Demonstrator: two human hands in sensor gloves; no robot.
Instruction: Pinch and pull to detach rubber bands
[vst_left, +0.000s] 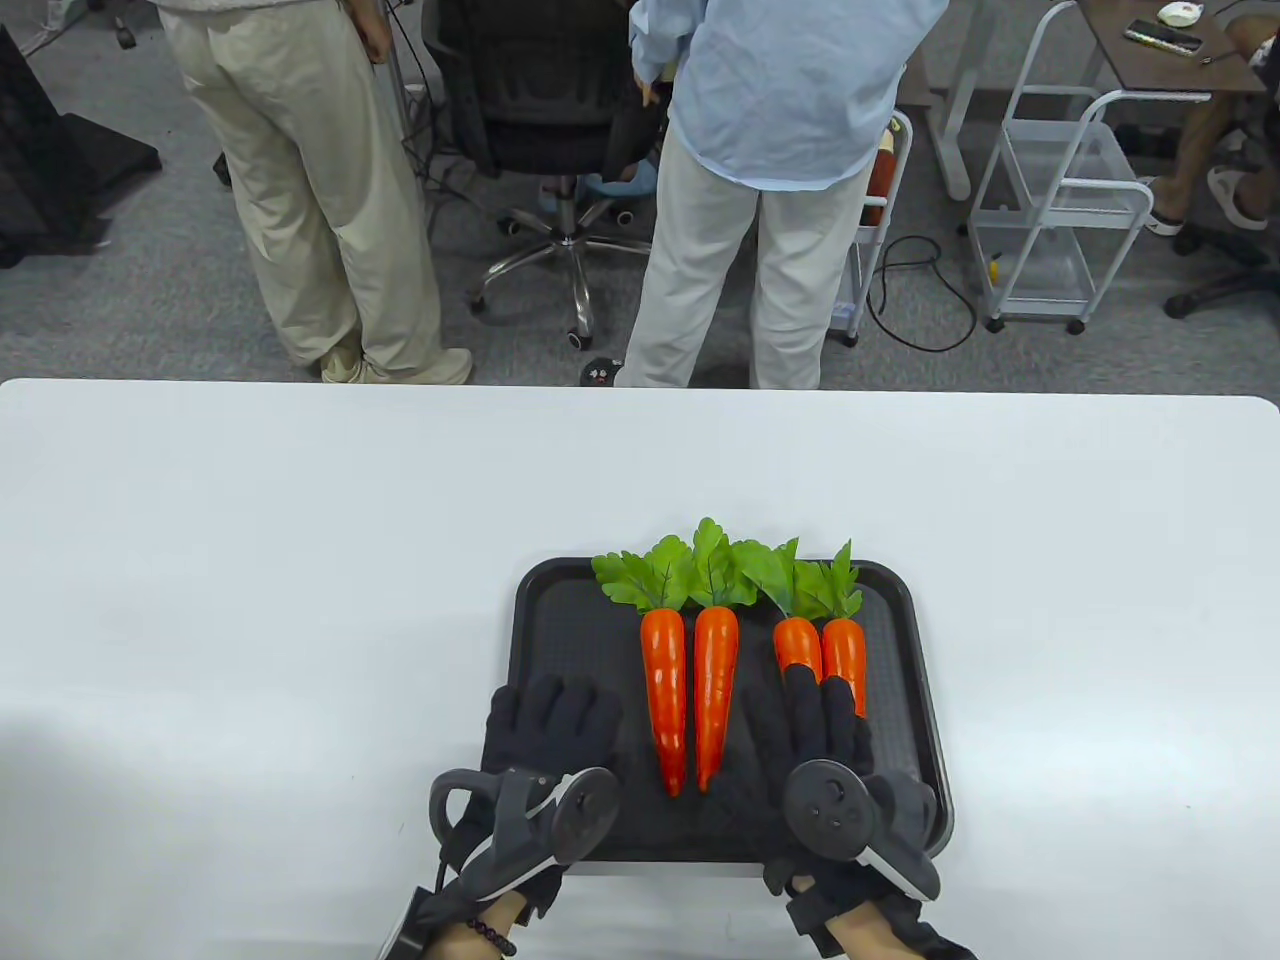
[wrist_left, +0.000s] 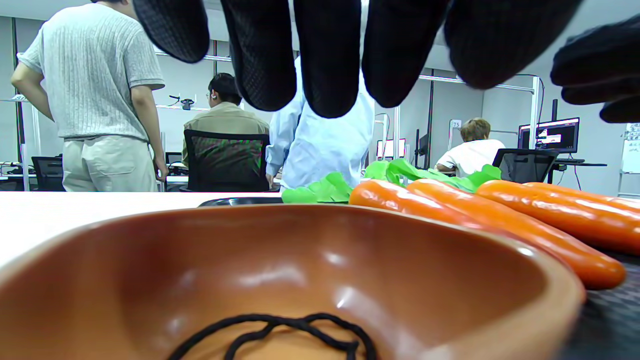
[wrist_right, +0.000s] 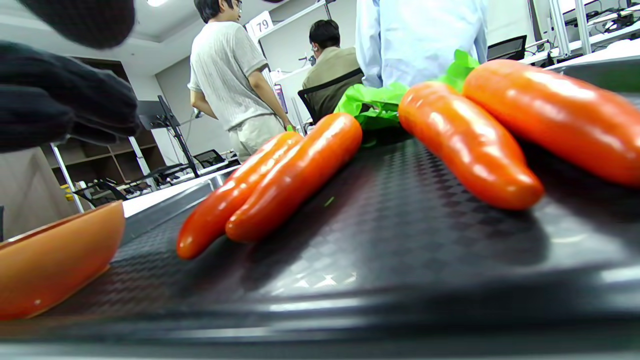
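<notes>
a black rubber band (wrist_left: 280, 332) lies loose in the brown bowl (wrist_left: 300, 260), which sits at the near left of the black tray (vst_left: 560, 600) under the left hand (vst_left: 555, 715); so at least one band looks to be off already. four carrots lie on the tray in two pairs: a long left pair (vst_left: 688, 695) touching side by side, and a right pair (vst_left: 820, 645) whose near ends are covered by the right hand (vst_left: 815, 725). no band shows on any carrot in any view, so whether bands are left, perhaps under the right hand, cannot be told.

the left hand hovers over the bowl with its fingers (wrist_left: 327, 60) spread and hanging free, gripping nothing. the right hand lies flat over the right pair, fingers stretched out; whether it pinches anything beneath cannot be told.

the tray sits close to the near edge of the white surface (vst_left: 250, 600), and the hands fill its near half. the raised tray rim closes in the right side just beside the right pair. wide open room lies on the surface to the left, right and far side of the tray, and between the two pairs there is a bare strip of tray.
</notes>
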